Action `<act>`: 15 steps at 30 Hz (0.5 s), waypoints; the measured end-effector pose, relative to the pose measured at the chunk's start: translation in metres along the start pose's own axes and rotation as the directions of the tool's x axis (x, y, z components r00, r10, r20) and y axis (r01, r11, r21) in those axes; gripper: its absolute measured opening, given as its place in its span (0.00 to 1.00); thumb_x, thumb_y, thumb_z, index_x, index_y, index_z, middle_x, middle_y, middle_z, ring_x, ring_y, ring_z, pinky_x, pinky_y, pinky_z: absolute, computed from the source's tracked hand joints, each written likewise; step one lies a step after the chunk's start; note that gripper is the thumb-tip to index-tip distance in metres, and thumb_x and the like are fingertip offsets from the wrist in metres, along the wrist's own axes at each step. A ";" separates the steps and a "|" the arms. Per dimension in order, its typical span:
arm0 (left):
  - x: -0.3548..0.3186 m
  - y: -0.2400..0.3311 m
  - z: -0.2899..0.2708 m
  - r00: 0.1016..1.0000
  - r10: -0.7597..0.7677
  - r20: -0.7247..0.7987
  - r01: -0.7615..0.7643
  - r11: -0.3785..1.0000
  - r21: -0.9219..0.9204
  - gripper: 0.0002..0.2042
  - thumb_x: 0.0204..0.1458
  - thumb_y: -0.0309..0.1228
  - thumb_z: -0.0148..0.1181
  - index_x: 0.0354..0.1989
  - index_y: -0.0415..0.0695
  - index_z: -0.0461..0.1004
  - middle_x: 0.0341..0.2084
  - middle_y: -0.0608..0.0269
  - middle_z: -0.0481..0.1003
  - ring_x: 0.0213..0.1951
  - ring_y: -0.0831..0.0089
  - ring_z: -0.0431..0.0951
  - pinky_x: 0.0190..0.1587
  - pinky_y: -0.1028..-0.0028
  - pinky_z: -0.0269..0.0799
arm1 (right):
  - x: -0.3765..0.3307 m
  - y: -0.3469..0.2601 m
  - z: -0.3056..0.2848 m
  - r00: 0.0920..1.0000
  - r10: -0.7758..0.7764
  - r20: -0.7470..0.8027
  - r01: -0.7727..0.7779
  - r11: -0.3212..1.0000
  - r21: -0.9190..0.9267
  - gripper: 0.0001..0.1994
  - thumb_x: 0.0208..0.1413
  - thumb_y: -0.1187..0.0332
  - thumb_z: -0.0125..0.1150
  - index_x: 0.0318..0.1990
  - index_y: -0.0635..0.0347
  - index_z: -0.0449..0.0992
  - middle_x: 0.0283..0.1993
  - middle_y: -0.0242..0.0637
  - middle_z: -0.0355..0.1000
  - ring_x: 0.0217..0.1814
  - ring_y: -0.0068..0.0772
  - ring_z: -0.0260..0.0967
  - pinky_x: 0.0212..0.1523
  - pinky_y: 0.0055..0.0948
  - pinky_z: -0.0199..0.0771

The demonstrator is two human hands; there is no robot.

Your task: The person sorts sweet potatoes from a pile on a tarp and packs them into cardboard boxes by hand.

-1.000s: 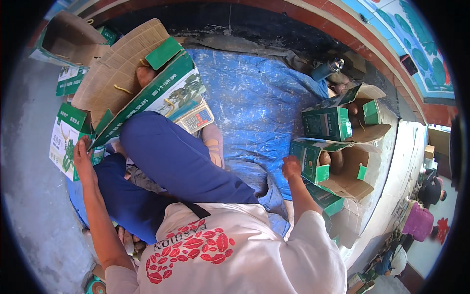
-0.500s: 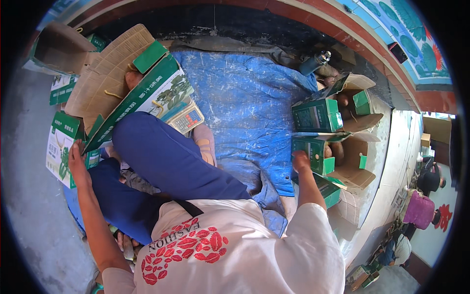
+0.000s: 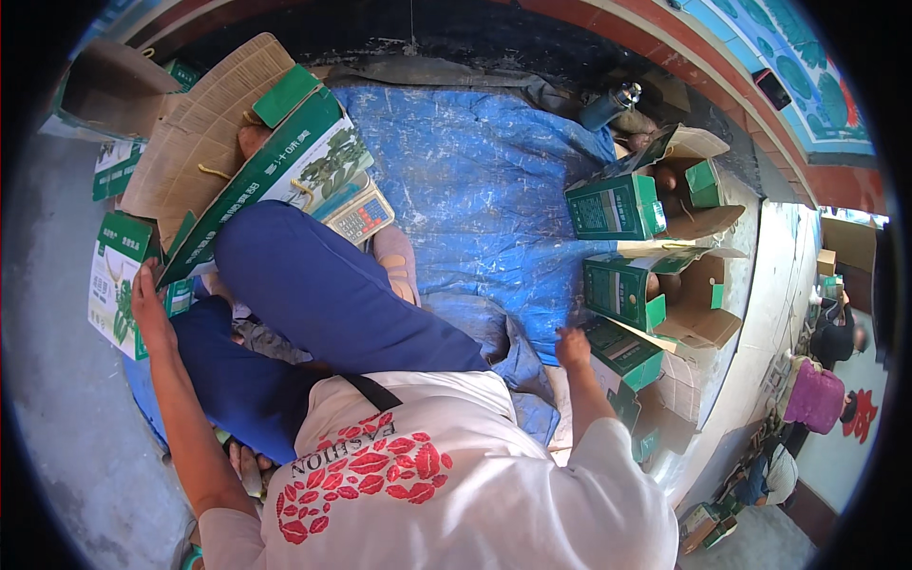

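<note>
Touching the open carton [image 3: 277,173] beside your knee [image 3: 255,233], your left hand [image 3: 150,306] is probably steadying its corner; your right hand [image 3: 573,349] is hovering near a green box [image 3: 625,351]; whether either grip is open or closed, I cannot tell.

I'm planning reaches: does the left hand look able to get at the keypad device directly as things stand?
Probably not: the left hand is at the large box, and the raised knee stands between it and the keypad device.

Room to pass runs over the blue tarp [image 3: 465,171] (green cartons [image 3: 608,209] block its right edge)
</note>
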State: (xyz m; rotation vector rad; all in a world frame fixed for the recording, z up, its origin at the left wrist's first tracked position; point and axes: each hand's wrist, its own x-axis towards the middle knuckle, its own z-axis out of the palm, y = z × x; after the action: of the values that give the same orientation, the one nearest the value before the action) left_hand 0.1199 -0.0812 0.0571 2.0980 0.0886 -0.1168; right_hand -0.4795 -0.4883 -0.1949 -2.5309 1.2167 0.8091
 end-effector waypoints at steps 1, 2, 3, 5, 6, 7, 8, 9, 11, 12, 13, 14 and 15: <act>0.002 -0.001 0.001 1.000 0.003 0.004 -0.003 1.000 -0.011 0.21 0.59 0.44 0.43 0.53 0.41 0.67 0.50 0.61 0.70 0.54 0.70 0.67 0.54 0.66 0.58 | -0.014 -0.008 -0.005 0.990 0.032 0.134 -0.043 0.996 0.080 0.13 0.48 0.65 0.52 0.42 0.54 0.75 0.40 0.46 0.72 0.49 0.48 0.68 0.49 0.39 0.69; 0.003 -0.002 0.001 1.000 0.008 0.004 -0.008 1.000 -0.011 0.21 0.59 0.44 0.43 0.53 0.41 0.67 0.50 0.61 0.70 0.54 0.70 0.67 0.54 0.66 0.58 | -0.024 -0.006 0.003 0.991 0.032 0.132 -0.043 0.996 0.084 0.13 0.48 0.65 0.52 0.42 0.54 0.75 0.40 0.46 0.72 0.49 0.48 0.68 0.49 0.39 0.69; 0.005 -0.003 0.000 1.000 0.014 0.014 -0.014 1.000 -0.004 0.21 0.59 0.44 0.43 0.53 0.42 0.67 0.50 0.61 0.70 0.54 0.70 0.66 0.54 0.66 0.58 | -0.036 -0.002 0.011 0.966 0.153 0.207 -0.176 0.980 0.095 0.14 0.48 0.64 0.52 0.43 0.54 0.74 0.42 0.47 0.72 0.50 0.48 0.68 0.50 0.39 0.69; 0.005 -0.003 0.001 0.999 0.022 0.025 -0.022 1.000 0.001 0.21 0.59 0.45 0.43 0.52 0.42 0.67 0.50 0.62 0.70 0.54 0.70 0.66 0.54 0.65 0.58 | -0.049 0.009 0.024 0.921 0.271 0.281 -0.308 0.946 0.096 0.14 0.49 0.63 0.53 0.43 0.55 0.74 0.44 0.49 0.72 0.50 0.49 0.68 0.50 0.40 0.69; 0.004 -0.002 0.000 1.000 0.023 0.016 -0.024 0.999 0.023 0.21 0.59 0.44 0.43 0.52 0.41 0.68 0.50 0.61 0.70 0.54 0.70 0.66 0.54 0.66 0.58 | -0.051 0.017 0.023 0.896 0.369 0.248 -0.397 0.914 0.076 0.15 0.49 0.63 0.53 0.44 0.54 0.74 0.45 0.49 0.72 0.50 0.49 0.69 0.51 0.40 0.68; 0.003 -0.001 0.000 1.000 0.025 0.006 -0.025 0.999 0.046 0.21 0.59 0.44 0.43 0.52 0.41 0.68 0.49 0.61 0.70 0.54 0.70 0.66 0.54 0.66 0.58 | -0.052 0.022 0.023 0.861 0.462 0.213 -0.483 0.874 0.060 0.15 0.48 0.63 0.53 0.44 0.52 0.74 0.47 0.50 0.71 0.50 0.49 0.69 0.51 0.41 0.68; 0.004 -0.002 0.000 1.000 0.025 0.004 -0.025 0.999 0.045 0.21 0.59 0.44 0.43 0.52 0.41 0.68 0.49 0.61 0.70 0.54 0.70 0.66 0.54 0.66 0.58 | -0.056 0.028 0.022 0.874 0.471 0.121 -0.487 0.847 0.215 0.15 0.48 0.64 0.52 0.44 0.53 0.75 0.45 0.49 0.72 0.49 0.48 0.69 0.51 0.41 0.67; 0.005 -0.002 -0.001 0.999 0.034 0.008 -0.035 0.999 0.031 0.21 0.59 0.44 0.43 0.51 0.41 0.68 0.49 0.61 0.70 0.53 0.71 0.67 0.54 0.66 0.58 | -0.057 0.030 0.017 0.875 0.468 0.120 -0.483 0.848 0.216 0.15 0.48 0.64 0.52 0.44 0.53 0.75 0.45 0.49 0.72 0.49 0.48 0.69 0.51 0.41 0.67; 0.004 -0.006 -0.002 0.999 0.045 0.005 -0.045 0.999 0.018 0.21 0.59 0.44 0.43 0.51 0.41 0.69 0.49 0.61 0.70 0.53 0.71 0.67 0.53 0.66 0.58 | -0.056 0.039 0.007 0.869 0.490 0.067 -0.490 0.835 0.251 0.15 0.48 0.65 0.50 0.43 0.53 0.75 0.45 0.48 0.73 0.49 0.49 0.69 0.51 0.40 0.68; 0.004 -0.007 -0.001 0.998 0.055 0.012 -0.055 0.998 0.004 0.21 0.59 0.44 0.43 0.51 0.41 0.68 0.49 0.62 0.70 0.53 0.71 0.67 0.53 0.66 0.59 | -0.053 0.047 0.000 0.872 0.474 0.120 -0.489 0.848 0.203 0.15 0.48 0.67 0.50 0.44 0.52 0.75 0.44 0.47 0.73 0.49 0.50 0.69 0.51 0.41 0.67; 0.004 -0.007 -0.002 0.998 0.066 0.018 -0.066 0.998 -0.009 0.21 0.59 0.43 0.43 0.51 0.41 0.68 0.49 0.62 0.70 0.53 0.71 0.67 0.53 0.67 0.59 | -0.050 0.051 -0.006 0.874 0.471 0.118 -0.486 0.850 0.206 0.15 0.48 0.67 0.50 0.44 0.52 0.75 0.44 0.47 0.73 0.49 0.50 0.69 0.51 0.41 0.67; 0.005 -0.007 -0.004 0.998 0.068 0.014 -0.068 0.998 -0.008 0.21 0.59 0.43 0.43 0.51 0.41 0.68 0.49 0.62 0.70 0.53 0.71 0.67 0.53 0.67 0.59 | -0.048 0.053 -0.012 0.848 0.514 0.127 -0.530 0.820 0.218 0.15 0.48 0.67 0.50 0.44 0.51 0.75 0.45 0.47 0.73 0.50 0.49 0.69 0.51 0.41 0.67; 0.005 -0.007 -0.004 0.998 0.054 0.013 -0.054 0.999 -0.007 0.21 0.59 0.44 0.44 0.51 0.40 0.68 0.49 0.62 0.70 0.52 0.71 0.67 0.53 0.67 0.60 | -0.048 0.057 -0.016 0.818 0.559 0.137 -0.575 0.786 0.227 0.15 0.47 0.68 0.50 0.44 0.51 0.75 0.46 0.47 0.72 0.50 0.49 0.69 0.52 0.41 0.67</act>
State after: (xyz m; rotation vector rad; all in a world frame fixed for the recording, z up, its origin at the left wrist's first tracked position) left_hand 0.1245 -0.0738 0.0529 2.0908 0.0239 -0.0977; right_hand -0.5418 -0.5003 -0.1525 -1.9179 1.9630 0.7653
